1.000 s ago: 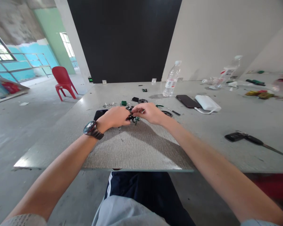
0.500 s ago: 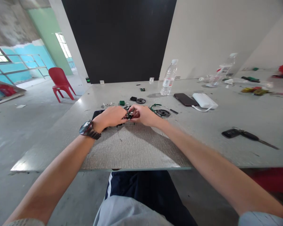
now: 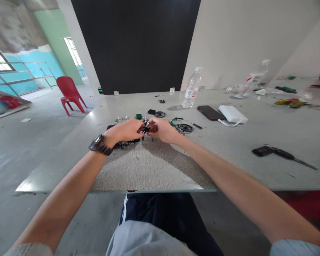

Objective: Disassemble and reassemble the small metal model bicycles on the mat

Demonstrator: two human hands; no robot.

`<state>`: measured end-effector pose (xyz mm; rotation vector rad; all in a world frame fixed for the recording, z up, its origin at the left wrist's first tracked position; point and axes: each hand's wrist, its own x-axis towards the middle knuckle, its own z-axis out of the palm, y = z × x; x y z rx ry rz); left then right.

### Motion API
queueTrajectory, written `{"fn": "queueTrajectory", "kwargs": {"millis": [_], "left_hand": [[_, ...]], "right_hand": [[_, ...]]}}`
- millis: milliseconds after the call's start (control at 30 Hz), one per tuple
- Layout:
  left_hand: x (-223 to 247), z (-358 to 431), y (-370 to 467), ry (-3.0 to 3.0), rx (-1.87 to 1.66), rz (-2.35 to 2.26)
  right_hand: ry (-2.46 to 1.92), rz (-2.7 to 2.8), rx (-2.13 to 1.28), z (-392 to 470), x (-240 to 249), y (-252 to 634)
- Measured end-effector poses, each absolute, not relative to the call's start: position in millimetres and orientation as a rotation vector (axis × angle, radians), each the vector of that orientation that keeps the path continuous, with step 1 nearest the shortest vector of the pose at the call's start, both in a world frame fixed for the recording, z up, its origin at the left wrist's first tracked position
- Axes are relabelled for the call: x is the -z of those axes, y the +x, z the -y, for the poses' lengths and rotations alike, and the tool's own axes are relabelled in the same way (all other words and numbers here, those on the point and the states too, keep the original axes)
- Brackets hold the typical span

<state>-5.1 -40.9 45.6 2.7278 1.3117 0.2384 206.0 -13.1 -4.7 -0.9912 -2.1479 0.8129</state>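
Observation:
Near the middle of the table, my left hand (image 3: 128, 130) and my right hand (image 3: 162, 130) meet fingertip to fingertip. Both are closed around a small dark part (image 3: 146, 129), mostly covered by the fingers. Below my left hand lies a black spoked wheel (image 3: 124, 143) with other dark pieces. A second wheel (image 3: 186, 128) and a green curved piece (image 3: 176, 121) are just right of my right hand. Behind the hands are a third wheel (image 3: 160, 114), a black block (image 3: 151, 111) and a green block (image 3: 138, 116).
A screwdriver (image 3: 195, 124), a phone (image 3: 210, 112), a white power bank (image 3: 233, 114) and keys (image 3: 282, 153) lie to the right. Two plastic bottles (image 3: 192, 88) stand near the wall. The table's front edge (image 3: 154, 191) is close to my body.
My left hand has lifted and shifted slightly, so more of the wheel below it shows. The fingers of both hands have moved a little around the dark part. The view has shifted slightly.

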Motion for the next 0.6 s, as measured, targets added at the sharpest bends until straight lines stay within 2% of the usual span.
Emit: {"fn": "queueTrajectory", "kwargs": {"millis": [167, 600], "left_hand": [[-52.9, 43.2, -6.1, 2.627, -0.357, -1.352], [-36.0, 30.3, -7.9, 2.197, -0.837, -1.105]], "right_hand": [[-0.986, 2.158, -0.753, 11.9, 2.6, 208.0], [-0.948, 1.959, -0.922, 7.3, -11.5, 225.7]]}}
